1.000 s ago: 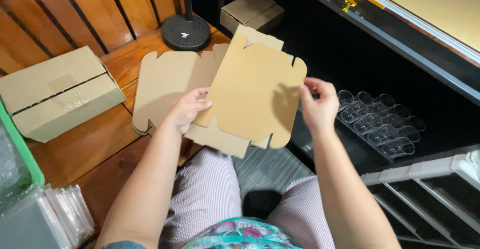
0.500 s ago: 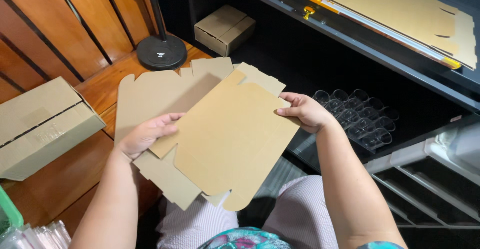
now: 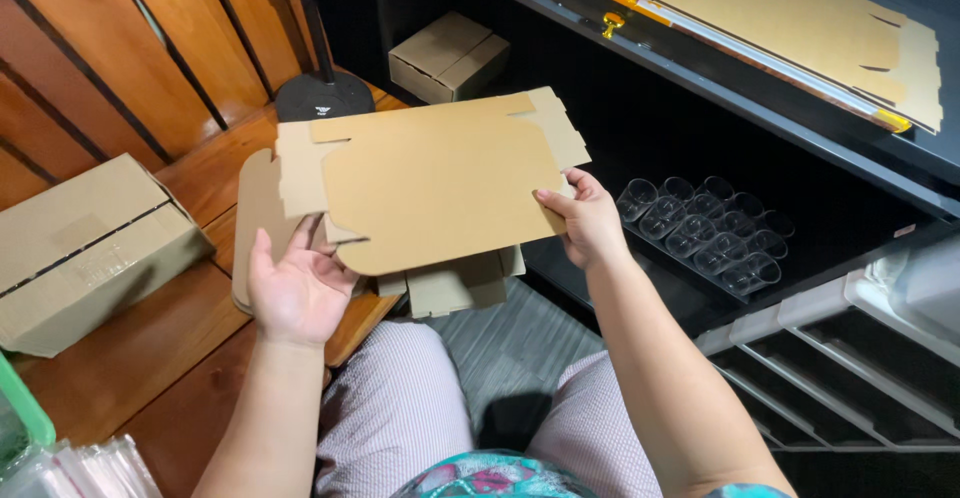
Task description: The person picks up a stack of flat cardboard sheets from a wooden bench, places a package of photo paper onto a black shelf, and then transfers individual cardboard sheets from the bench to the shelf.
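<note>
This looked like a small packing workshop or a stockroom. Flat cardboard blanks lay stacked on a dark shelf, and more blanks were over the person's lap. Closed cartons stood on a wooden bench, and another carton sat near a black stand base. A tray of clear plastic cups rested on a lower shelf, beside drawer rails. Plastic bags lay at the corner.

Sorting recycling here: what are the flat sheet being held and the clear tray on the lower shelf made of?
Flat sheet: apparently brown cardboard, matte, with die-cut tabs and crease lines. Clear tray: likely thin moulded plastic, glossy and see-through, with rows of cup-shaped pockets.
</note>
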